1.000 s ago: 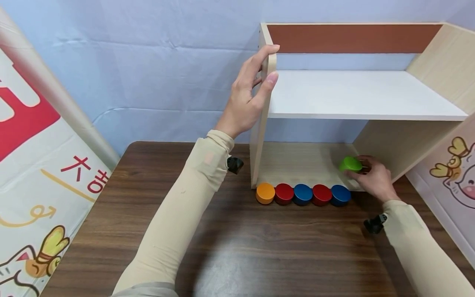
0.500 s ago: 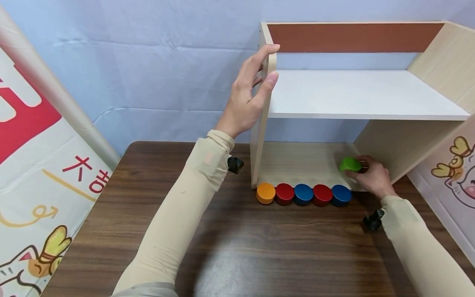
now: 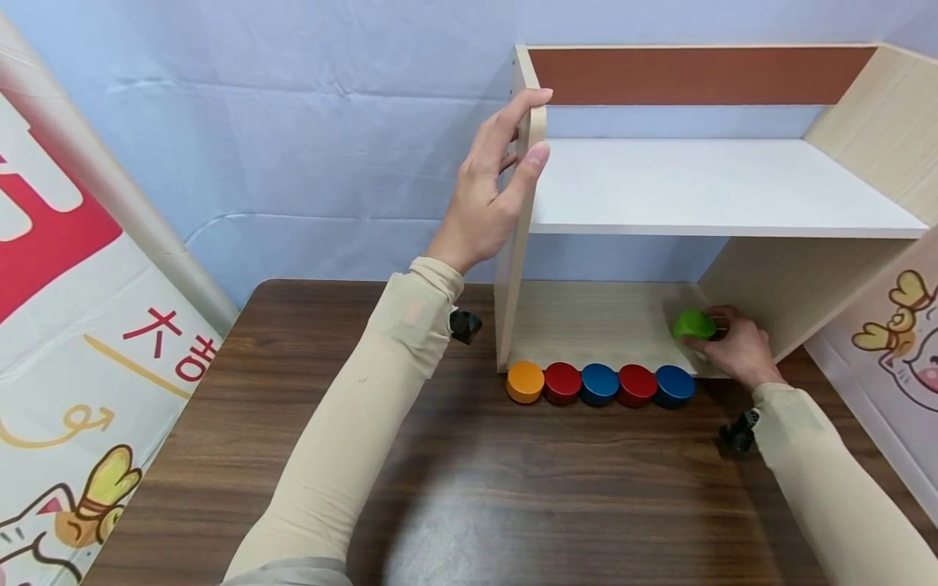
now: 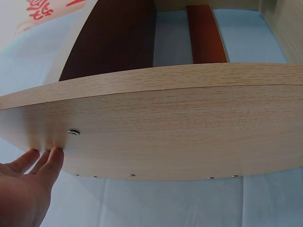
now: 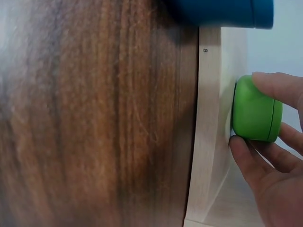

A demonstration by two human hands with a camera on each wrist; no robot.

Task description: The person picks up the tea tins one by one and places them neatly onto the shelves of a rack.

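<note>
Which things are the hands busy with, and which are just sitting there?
In use:
green disc, held by right hand
shelf, gripped by left hand

Just sitting:
orange disc
two red discs
two blue discs
banner
table

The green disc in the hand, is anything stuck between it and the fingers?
No. The right hand pinches the green disc directly, fingers touching its sides, on the bottom board of the shelf. The row of discs sits in front, not in between. The left hand holds the shelf's side panel.
</note>
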